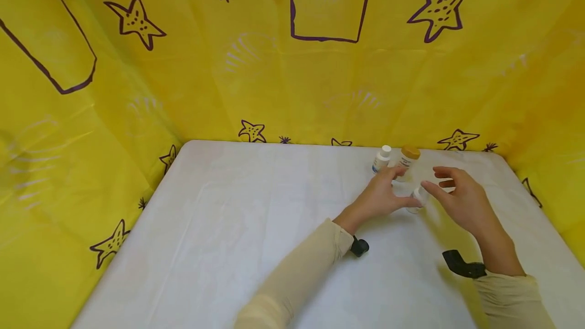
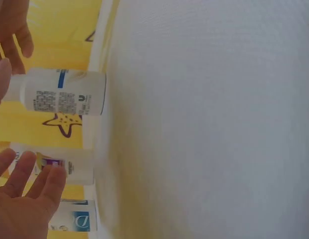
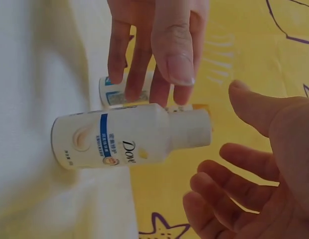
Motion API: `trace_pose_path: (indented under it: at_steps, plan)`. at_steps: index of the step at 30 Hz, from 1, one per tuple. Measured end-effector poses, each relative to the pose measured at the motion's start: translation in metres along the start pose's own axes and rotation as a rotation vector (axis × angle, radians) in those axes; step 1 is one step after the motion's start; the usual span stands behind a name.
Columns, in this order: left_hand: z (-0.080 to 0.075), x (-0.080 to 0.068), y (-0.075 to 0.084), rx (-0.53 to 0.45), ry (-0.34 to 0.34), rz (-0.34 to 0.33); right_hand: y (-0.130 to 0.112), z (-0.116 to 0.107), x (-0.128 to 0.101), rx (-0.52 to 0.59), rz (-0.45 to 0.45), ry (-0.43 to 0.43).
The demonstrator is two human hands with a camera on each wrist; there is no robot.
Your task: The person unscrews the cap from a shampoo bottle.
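Note:
A white Dove bottle [image 3: 114, 134] with a blue stripe stands upright on the white table. My left hand [image 1: 381, 194] is beside it, thumb near its cap and fingers spread toward the bottles behind; whether the thumb touches the cap I cannot tell. To the right of this bottle, my right hand [image 1: 463, 204] hovers with relaxed, slightly bent fingers, holding nothing. Behind the left hand's fingers stands a bottle with an orange cap [image 1: 410, 153], partly hidden. Left of that is another white-capped bottle [image 1: 382, 158] with blue on its label.
The white-covered table [image 1: 256, 217] reaches back to a yellow curtain [image 1: 192, 80] printed with starfish, which also hangs on both sides. A dark wrist mount [image 1: 359, 247] sits at the left sleeve, and another wrist mount [image 1: 461, 264] at the right.

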State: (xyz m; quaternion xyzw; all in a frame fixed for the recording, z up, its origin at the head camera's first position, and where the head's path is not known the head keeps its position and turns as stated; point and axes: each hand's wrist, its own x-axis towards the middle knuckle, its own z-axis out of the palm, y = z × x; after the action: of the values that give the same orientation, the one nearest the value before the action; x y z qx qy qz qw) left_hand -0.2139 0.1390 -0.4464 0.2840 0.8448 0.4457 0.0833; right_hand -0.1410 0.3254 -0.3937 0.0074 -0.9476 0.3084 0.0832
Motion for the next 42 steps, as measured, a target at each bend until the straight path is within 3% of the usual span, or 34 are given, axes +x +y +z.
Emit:
trace_pose_path:
  at_steps: [5, 11, 21, 33, 42]
  plan:
    - [0.01, 0.004, -0.002, -0.058, -0.048, -0.012, 0.002, 0.003, -0.001, -0.006, -0.02, -0.001]
    - [0.016, 0.006, 0.0, -0.058, -0.075, -0.007, 0.006, 0.005, -0.002, -0.016, -0.032, -0.002]
    - [0.023, 0.006, 0.003, -0.016, -0.063, 0.011, 0.009, 0.008, -0.004, -0.024, -0.053, -0.008]
    - [0.028, 0.009, 0.0, -0.088, -0.061, 0.042, 0.009, 0.011, -0.008, -0.038, -0.122, 0.054]
    - [0.025, 0.006, 0.004, -0.128, -0.063, 0.015, 0.007, 0.012, -0.009, -0.049, -0.143, 0.08]
